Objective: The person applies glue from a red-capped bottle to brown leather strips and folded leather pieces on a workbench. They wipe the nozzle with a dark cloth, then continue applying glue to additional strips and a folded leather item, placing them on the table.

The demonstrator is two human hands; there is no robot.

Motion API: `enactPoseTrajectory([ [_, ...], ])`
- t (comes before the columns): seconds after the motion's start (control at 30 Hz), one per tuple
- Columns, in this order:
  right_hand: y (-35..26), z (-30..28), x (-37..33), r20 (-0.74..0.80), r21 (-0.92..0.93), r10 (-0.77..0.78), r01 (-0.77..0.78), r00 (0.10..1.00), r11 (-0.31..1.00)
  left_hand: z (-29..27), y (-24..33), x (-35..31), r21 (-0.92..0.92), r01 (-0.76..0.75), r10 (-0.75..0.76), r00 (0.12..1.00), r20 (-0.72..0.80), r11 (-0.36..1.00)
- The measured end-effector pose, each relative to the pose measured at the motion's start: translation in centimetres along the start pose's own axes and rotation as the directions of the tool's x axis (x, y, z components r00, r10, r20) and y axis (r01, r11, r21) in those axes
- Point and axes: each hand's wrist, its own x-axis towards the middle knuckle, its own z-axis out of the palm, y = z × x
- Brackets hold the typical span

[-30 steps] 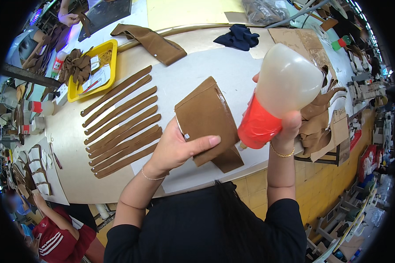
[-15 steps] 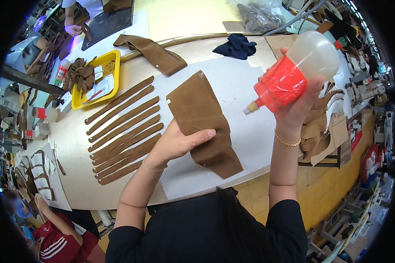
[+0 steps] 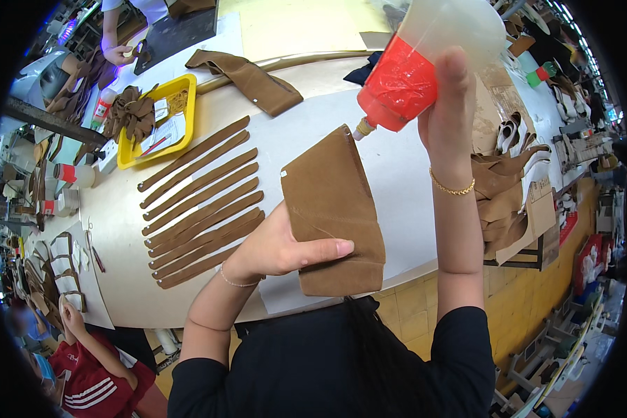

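In swings the red-wrapped bottle [image 3: 404,83], its nozzle [image 3: 363,129] now just beside the upper corner of the brown panel [image 3: 334,202]! I see the right hand [image 3: 451,104] gripping it, left hand [image 3: 282,244] pinching the panel above the table [image 3: 111,223]; brown strips [image 3: 188,226] lie leftward.

Yellow tiled floor [image 3: 414,304]; pale worktable [image 3: 111,240]; purplish light [image 3: 67,29], upper left.

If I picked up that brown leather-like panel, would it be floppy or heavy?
Probably bendable but not limp: the brown leather-like panel extends past your left hand without obvious drooping. It's likely light, since only that hand supports it. It probably wouldn't roll, looking flat and angular.
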Motion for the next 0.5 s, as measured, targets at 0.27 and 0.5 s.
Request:
enactPoseTrajectory([
  [0.27, 0.0, -0.6, -0.2, 0.133, -0.087, 0.065, -0.054, 0.989, 0.995, 0.1, 0.3, -0.2, 0.009, -0.025, 0.025, 1.0, 0.012, 1.0],
  [0.5, -0.5, -1.7, -2.4, 0.183, -0.07, 0.194, -0.184, 0.964, 0.98, 0.4, 0.4, 0.0, -0.064, -0.049, 0.047, 0.999, -0.026, 0.997],
])
